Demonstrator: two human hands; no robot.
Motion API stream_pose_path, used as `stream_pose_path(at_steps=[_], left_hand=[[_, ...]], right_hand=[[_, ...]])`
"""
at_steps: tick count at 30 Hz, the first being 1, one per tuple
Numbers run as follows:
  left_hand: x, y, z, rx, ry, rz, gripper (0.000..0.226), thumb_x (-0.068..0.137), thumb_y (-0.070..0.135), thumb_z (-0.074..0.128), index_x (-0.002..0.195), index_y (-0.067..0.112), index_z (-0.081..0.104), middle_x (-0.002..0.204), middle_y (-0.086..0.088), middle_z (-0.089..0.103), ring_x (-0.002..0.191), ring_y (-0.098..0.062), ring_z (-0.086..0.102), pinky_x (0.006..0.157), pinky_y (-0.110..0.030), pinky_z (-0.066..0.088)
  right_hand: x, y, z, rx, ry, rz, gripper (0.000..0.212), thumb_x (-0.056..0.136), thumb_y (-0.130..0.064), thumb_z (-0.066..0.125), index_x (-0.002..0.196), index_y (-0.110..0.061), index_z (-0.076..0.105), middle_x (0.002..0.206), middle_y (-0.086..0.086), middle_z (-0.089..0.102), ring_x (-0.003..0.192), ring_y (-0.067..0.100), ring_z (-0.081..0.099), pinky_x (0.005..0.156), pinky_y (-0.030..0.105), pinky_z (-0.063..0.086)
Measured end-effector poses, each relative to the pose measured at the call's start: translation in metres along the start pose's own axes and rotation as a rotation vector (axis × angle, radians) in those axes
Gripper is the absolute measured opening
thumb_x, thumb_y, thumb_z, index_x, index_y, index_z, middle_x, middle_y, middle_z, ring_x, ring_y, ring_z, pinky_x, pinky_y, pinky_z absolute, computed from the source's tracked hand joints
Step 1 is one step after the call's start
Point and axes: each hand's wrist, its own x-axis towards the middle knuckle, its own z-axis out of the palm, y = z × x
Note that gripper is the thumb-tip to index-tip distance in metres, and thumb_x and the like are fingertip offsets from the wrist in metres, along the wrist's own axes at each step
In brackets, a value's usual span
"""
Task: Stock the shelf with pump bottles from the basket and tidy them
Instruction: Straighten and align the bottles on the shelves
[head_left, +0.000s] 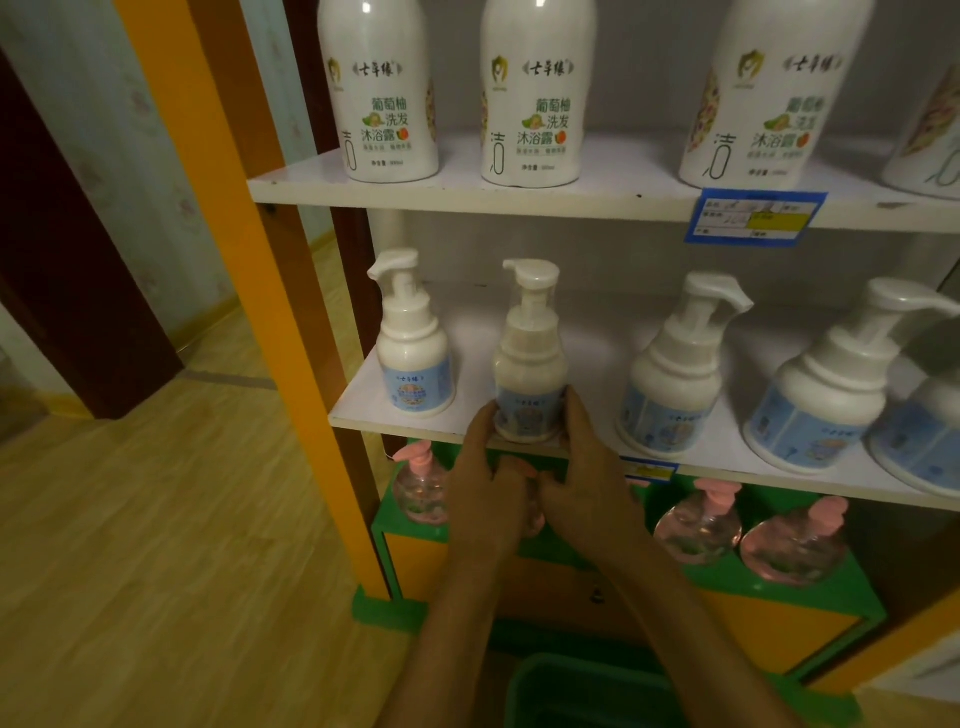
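Both hands cup one pump bottle (529, 371) low at its base on the middle shelf (415, 423) front edge: left hand (488, 483) and right hand (584, 475) half-closed around it. Its blue label unreadable. Upper bottles (530, 93) read 葡萄柚洗发沐浴露.

Both forearms bare, no sleeves; left hand (485, 491), right hand (584, 480) apparently ringless.

Both hands are gripping a white pump bottle (529, 364) at the front edge of the middle shelf (597, 338), the left hand (485, 483) cupping its left side and the right hand (587, 478) its right. Three more pump bottles are standing upright on that shelf, one left of the held bottle, two right.
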Motion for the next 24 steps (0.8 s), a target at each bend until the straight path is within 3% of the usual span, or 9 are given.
stream_pose_path(at_steps=[4, 7, 10, 12, 15, 18, 21, 24], left_hand=[[0.001, -0.001, 0.0, 0.014, 0.015, 0.017, 0.058, 0.087, -0.006, 0.044, 0.139, 0.021, 0.043, 0.122, 0.006, 0.056, 0.092, 0.008, 0.053, 0.066, -0.001, 0.047], [0.001, -0.003, 0.0, 0.035, 0.03, 0.012, 0.055, 0.09, -0.003, 0.043, 0.139, 0.023, 0.042, 0.123, 0.007, 0.055, 0.088, 0.006, 0.057, 0.064, -0.004, 0.048], [0.002, -0.005, 0.002, 0.06, 0.044, 0.012, 0.055, 0.092, -0.001, 0.043, 0.142, 0.023, 0.039, 0.133, 0.002, 0.055, 0.107, -0.007, 0.057, 0.087, -0.018, 0.052], [0.002, -0.005, 0.001, 0.063, 0.039, 0.008, 0.056, 0.091, -0.001, 0.043, 0.142, 0.024, 0.039, 0.135, 0.0, 0.054, 0.112, -0.014, 0.057, 0.092, -0.027, 0.052], [0.001, -0.003, 0.0, 0.059, 0.024, 0.016, 0.056, 0.092, -0.001, 0.043, 0.142, 0.025, 0.038, 0.129, 0.002, 0.055, 0.098, -0.003, 0.059, 0.077, -0.014, 0.053], [0.003, -0.005, 0.0, 0.054, 0.02, 0.021, 0.058, 0.091, -0.002, 0.043, 0.143, 0.024, 0.037, 0.13, 0.003, 0.055, 0.103, -0.007, 0.06, 0.08, -0.016, 0.053], [0.003, -0.002, -0.001, 0.001, 0.005, 0.022, 0.056, 0.09, -0.006, 0.041, 0.139, 0.021, 0.042, 0.123, 0.005, 0.057, 0.106, -0.007, 0.059, 0.073, -0.008, 0.052], [0.005, -0.001, -0.004, 0.025, 0.133, 0.033, 0.046, 0.089, -0.005, 0.043, 0.129, 0.018, 0.05, 0.12, 0.003, 0.057, 0.111, -0.016, 0.056, 0.082, -0.013, 0.052]], right_hand=[[0.001, 0.002, 0.0, -0.007, 0.009, -0.003, 0.088, 0.082, -0.003, 0.064, 0.151, -0.027, 0.013, 0.148, -0.004, 0.04, 0.133, 0.013, 0.043, 0.107, 0.034, 0.042], [0.001, 0.003, 0.001, -0.033, 0.018, -0.005, 0.088, 0.083, -0.006, 0.065, 0.151, -0.028, 0.013, 0.148, -0.004, 0.04, 0.132, 0.013, 0.043, 0.106, 0.034, 0.043], [0.002, 0.004, 0.001, -0.054, 0.019, -0.011, 0.089, 0.082, -0.007, 0.066, 0.151, -0.029, 0.013, 0.146, -0.005, 0.042, 0.13, 0.011, 0.045, 0.104, 0.032, 0.045], [0.005, 0.003, 0.001, -0.047, 0.011, -0.008, 0.089, 0.081, -0.008, 0.066, 0.15, -0.03, 0.014, 0.145, -0.005, 0.043, 0.128, 0.011, 0.047, 0.103, 0.031, 0.045], [0.005, 0.003, 0.003, -0.024, 0.014, 0.005, 0.088, 0.083, -0.01, 0.066, 0.151, -0.032, 0.013, 0.146, -0.007, 0.041, 0.13, 0.009, 0.045, 0.105, 0.03, 0.044], [0.004, 0.008, 0.007, -0.043, 0.043, 0.009, 0.089, 0.084, -0.014, 0.066, 0.151, -0.032, 0.009, 0.15, -0.006, 0.035, 0.135, 0.012, 0.039, 0.108, 0.035, 0.041], [0.005, 0.008, 0.01, -0.011, 0.057, 0.016, 0.088, 0.084, -0.012, 0.065, 0.151, -0.032, 0.011, 0.151, -0.006, 0.034, 0.136, 0.011, 0.038, 0.109, 0.035, 0.039], [-0.002, -0.003, 0.021, 0.026, 0.263, 0.018, 0.076, 0.086, -0.006, 0.057, 0.149, -0.025, 0.018, 0.149, 0.001, 0.037, 0.135, 0.017, 0.038, 0.109, 0.037, 0.038]])
